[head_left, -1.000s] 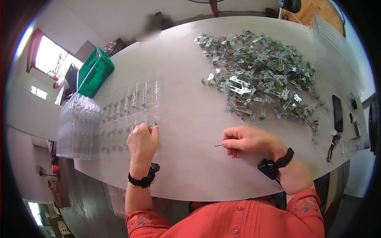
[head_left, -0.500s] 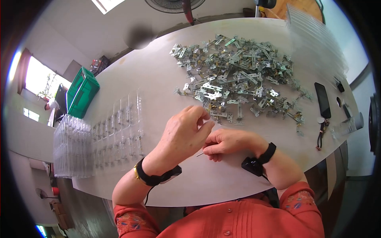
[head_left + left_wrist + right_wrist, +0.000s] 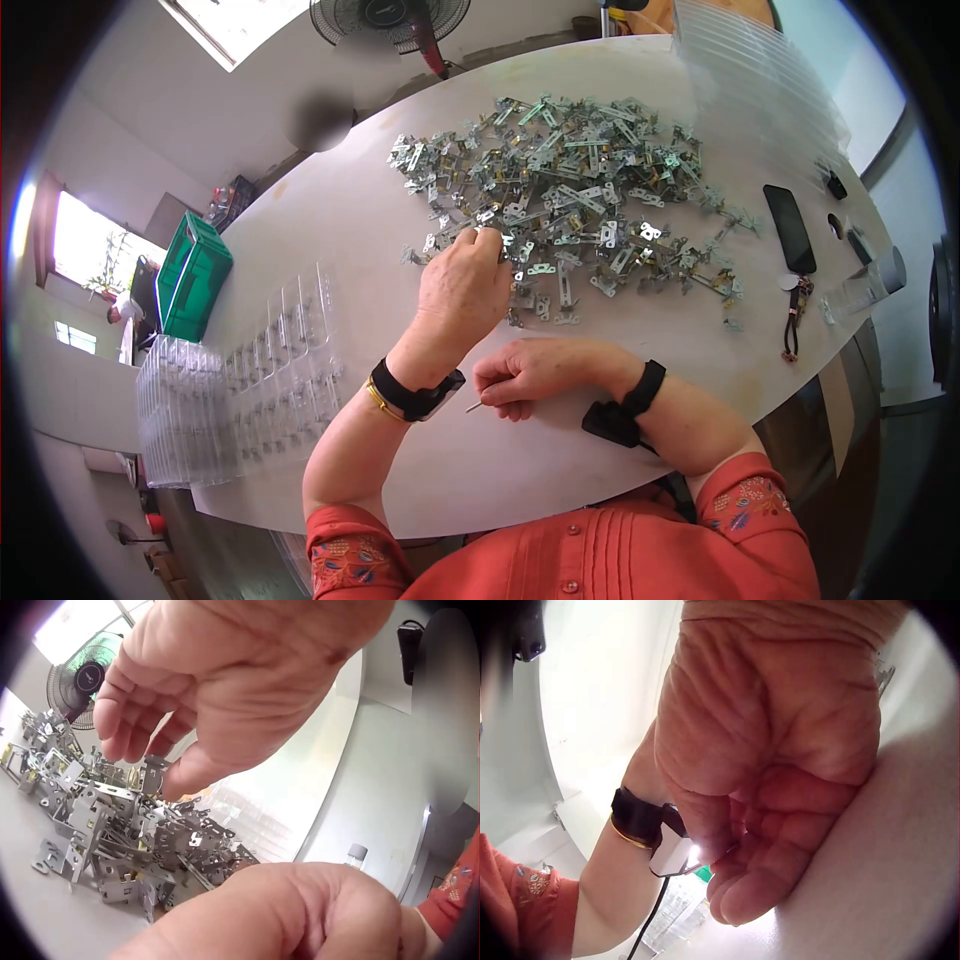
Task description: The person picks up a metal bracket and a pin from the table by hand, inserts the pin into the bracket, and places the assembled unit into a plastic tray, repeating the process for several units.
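My left hand (image 3: pixel 460 290) is at the near left edge of a heap of metal brackets (image 3: pixel 600 190). In the left wrist view its thumb and curled fingers come down around the upright tab of one metal bracket (image 3: pixel 154 774); I cannot tell whether they grip it. My right hand (image 3: pixel 535 375) is low over the table's near part, just right of the left forearm. Its thumb and fingers pinch a thin metal rod (image 3: pixel 474 407), whose tip sticks out to the left. In the right wrist view the remaining fingers (image 3: pixel 757 885) are curled in toward the palm.
At the left, clear plastic trays (image 3: pixel 180 410) are stacked beside a tray holding brackets (image 3: pixel 280 370). A green crate (image 3: pixel 195 275) stands behind. On the right are a phone (image 3: pixel 790 230), a clear bottle (image 3: pixel 865 288) and more clear trays (image 3: pixel 770 95). A fan (image 3: pixel 390 20) is beyond the table.
My left hand has left the bracket tray and moved right and forward to the heap. The right hand keeps the rod pinched. The head view has shifted to the right.
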A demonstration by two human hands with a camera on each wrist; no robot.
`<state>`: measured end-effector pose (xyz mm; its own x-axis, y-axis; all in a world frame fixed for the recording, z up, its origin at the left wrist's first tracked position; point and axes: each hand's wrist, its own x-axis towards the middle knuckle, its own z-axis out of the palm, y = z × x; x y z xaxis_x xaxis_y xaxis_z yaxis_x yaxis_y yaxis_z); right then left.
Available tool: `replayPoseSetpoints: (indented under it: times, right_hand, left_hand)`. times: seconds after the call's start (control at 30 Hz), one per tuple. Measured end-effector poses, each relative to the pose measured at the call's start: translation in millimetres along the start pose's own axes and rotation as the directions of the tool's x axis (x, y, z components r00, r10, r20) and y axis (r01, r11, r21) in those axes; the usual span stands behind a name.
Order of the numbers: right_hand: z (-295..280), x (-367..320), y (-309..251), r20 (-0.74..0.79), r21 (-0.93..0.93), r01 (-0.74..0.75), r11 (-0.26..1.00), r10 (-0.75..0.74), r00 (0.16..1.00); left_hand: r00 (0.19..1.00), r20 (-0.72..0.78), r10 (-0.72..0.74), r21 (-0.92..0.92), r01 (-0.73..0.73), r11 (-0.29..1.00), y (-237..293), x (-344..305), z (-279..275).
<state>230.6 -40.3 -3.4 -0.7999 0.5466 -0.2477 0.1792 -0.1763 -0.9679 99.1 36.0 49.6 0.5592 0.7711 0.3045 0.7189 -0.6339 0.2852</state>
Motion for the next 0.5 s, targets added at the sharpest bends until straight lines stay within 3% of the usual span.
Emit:
replayPoseSetpoints:
  times: [0.13,0.2,0.23,0.3,0.37,0.43,0.5]
  right_hand:
    - [1,-1,-3,-0.003,0.007,-0.009,1.0,0.009,1.0]
    - [1,0,-2,-0.003,0.018,-0.015,1.0,0.015,1.0]
    - [1,1,-1,-0.002,0.029,-0.021,0.999,0.021,1.0]
    - [1,1,-1,-0.004,0.028,-0.027,0.999,0.027,1.0]
    - [1,0,-1,-0.006,0.027,-0.035,0.999,0.035,0.999]
    - [1,-1,-1,-0.015,0.033,-0.015,0.999,0.016,1.0]
    - [1,0,1,-0.014,0.042,-0.018,0.999,0.018,1.0]
  left_hand:
    - [0.997,-0.068,0.025,0.006,-0.025,1.0,-4,5,-2]
    - [0.977,-0.206,0.057,-0.038,-0.067,0.997,-11,7,-2]
    - [0.977,-0.206,0.058,-0.039,-0.067,0.997,-12,7,-4]
    - [0.965,-0.262,-0.023,-0.218,-0.036,0.975,-15,6,-10]
    - [0.959,-0.281,-0.038,-0.275,-0.043,0.96,-22,7,-11]
    - [0.96,-0.21,-0.184,-0.416,0.083,0.906,-27,5,-13]
    - [0.958,-0.206,-0.2,-0.439,0.092,0.894,-30,5,-14]
